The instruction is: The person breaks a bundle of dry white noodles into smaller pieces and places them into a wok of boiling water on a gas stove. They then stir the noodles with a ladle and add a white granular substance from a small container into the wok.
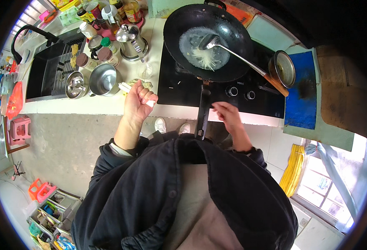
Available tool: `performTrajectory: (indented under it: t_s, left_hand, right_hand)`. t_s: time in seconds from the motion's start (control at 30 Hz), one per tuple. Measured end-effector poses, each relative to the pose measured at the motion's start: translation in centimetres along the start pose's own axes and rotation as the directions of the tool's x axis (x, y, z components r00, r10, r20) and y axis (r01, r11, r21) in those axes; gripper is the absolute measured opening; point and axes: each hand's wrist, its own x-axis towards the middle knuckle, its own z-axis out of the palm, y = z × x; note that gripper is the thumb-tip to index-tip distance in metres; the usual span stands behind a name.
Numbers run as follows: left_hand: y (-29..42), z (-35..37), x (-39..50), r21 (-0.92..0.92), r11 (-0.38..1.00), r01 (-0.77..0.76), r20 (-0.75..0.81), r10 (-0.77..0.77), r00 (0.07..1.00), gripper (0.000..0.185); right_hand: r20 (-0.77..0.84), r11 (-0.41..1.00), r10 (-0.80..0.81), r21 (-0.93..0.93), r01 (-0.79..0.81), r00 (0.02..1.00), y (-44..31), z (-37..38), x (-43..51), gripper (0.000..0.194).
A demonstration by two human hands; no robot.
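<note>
My left hand (139, 101) is closed around a bundle of white sticks, probably dried noodles (125, 87), above the counter's front edge. My right hand (226, 113) is slightly blurred beside the black handle (203, 109) of the wok; whether its fingers touch anything is unclear. In the black wok (233, 34) lies cloudy liquid with a spread clump of thin white noodles (204, 58). A metal spatula (209, 42) rests in it, its wooden grip (276, 85) reaching over the wok's right rim.
Below the wok is a black cooktop (183, 93) with two knobs. A glass lid (284, 68) stands at its right. Left of it are a steel pot (104, 80), a smaller steel bowl (76, 85), a steel kettle (130, 42), jars, bottles and a black sink (42, 70).
</note>
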Motion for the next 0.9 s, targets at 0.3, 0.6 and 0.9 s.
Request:
performTrajectory:
  t_s: [0.3,0.6,0.9]
  left_hand:
    - [-1.3,-0.9,0.1,0.208,0.963,0.170,-0.087,-0.155,0.984,0.043]
    - [-1.1,-1.6,-0.6,0.256,0.936,0.240,-0.156,-0.205,0.966,0.047]
    - [-0.7,-2.1,-0.3,0.277,0.927,0.253,-0.131,-0.224,0.966,0.047]
  right_hand:
    - [0.339,0.210,-0.758,-0.682,0.701,0.557,3.7,9.8,10.4,0.030]
    - [0.289,-0.012,-0.711,-0.916,0.400,0.641,3.0,12.4,10.0,0.012]
    - [0.353,0.040,-0.722,-0.838,0.544,0.595,3.8,13.0,9.9,0.010]
